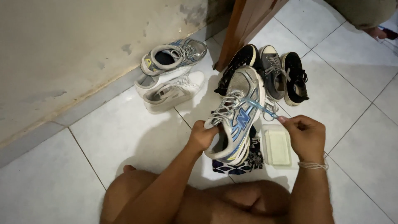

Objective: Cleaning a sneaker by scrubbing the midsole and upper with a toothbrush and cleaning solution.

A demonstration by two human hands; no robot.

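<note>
My left hand (203,136) grips a grey and blue running shoe (238,112) by its inner side, holding it above the floor with the toe pointing away. My right hand (304,135) pinches a thin blue toothbrush (260,107) whose head rests on the shoe's upper near the laces. Under the shoe lies a dark patterned cloth (248,161). A pale rectangular tub (277,146) sits on the tiles just below my right hand.
A matching grey shoe (174,56) and a white sneaker (172,92) lie by the wall on the left. Black and grey sneakers (275,72) stand beside a wooden door edge (242,25). Another person's foot (379,32) shows at top right. My bare knees fill the bottom.
</note>
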